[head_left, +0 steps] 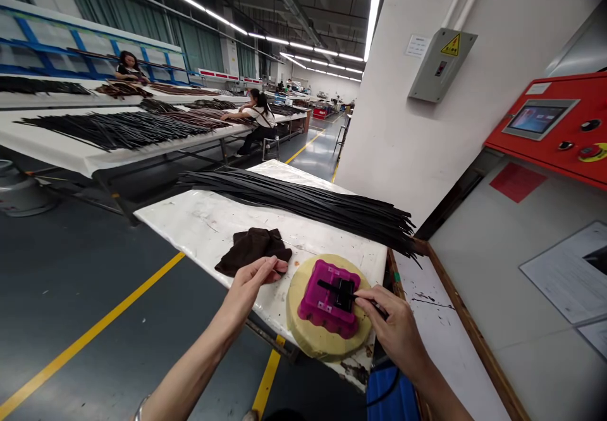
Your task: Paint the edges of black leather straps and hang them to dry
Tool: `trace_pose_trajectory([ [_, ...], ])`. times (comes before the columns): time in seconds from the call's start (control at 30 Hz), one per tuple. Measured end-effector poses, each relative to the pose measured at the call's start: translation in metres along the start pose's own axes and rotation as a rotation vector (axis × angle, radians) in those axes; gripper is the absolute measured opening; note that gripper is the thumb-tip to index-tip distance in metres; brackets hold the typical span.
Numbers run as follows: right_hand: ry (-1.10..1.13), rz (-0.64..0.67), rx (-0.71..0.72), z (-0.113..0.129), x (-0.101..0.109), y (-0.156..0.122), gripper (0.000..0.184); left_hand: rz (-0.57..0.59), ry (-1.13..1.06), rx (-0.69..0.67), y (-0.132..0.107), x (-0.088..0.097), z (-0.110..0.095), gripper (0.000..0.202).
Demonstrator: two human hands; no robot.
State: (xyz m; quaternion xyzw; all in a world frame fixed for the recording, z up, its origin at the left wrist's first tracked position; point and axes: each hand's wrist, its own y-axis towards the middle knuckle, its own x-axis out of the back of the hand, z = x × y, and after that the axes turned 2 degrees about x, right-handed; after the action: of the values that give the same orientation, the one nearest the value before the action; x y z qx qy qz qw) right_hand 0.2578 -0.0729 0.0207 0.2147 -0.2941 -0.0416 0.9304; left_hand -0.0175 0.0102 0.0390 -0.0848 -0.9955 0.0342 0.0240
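Note:
A magenta plastic block (322, 304) sits on a round yellow pad (327, 339) at the near end of a white table (203, 219). My right hand (396, 332) is closed in a pinch on a small black tool (344, 291) that rests on top of the block. My left hand (251, 282) lies on the table with its fingers curled, the fingertips touching the near edge of a dark brown cloth (253, 250). A long bundle of black strips (308, 203) lies across the table behind both hands.
A red control panel with a screen (550, 124) stands at the right over a white bench with paper sheets (569, 269). A grey wall box (441, 64) hangs on the pillar. Other people sit at long strip-covered tables (109, 130) at the left. Yellow floor lines (95, 332) run below.

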Motion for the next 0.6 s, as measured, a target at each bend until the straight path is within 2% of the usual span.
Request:
trace_pose_trajectory([
  [0.23,-0.005,0.007,-0.018,-0.005,-0.001,-0.002,0.02,-0.013,-0.007,0.05,-0.003,-0.004,0.009,0.05],
  [0.6,-0.05,0.075,-0.096,-0.012,0.029,-0.018,0.019,-0.027,-0.033,0.075,-0.002,-0.004,0.016,0.047],
])
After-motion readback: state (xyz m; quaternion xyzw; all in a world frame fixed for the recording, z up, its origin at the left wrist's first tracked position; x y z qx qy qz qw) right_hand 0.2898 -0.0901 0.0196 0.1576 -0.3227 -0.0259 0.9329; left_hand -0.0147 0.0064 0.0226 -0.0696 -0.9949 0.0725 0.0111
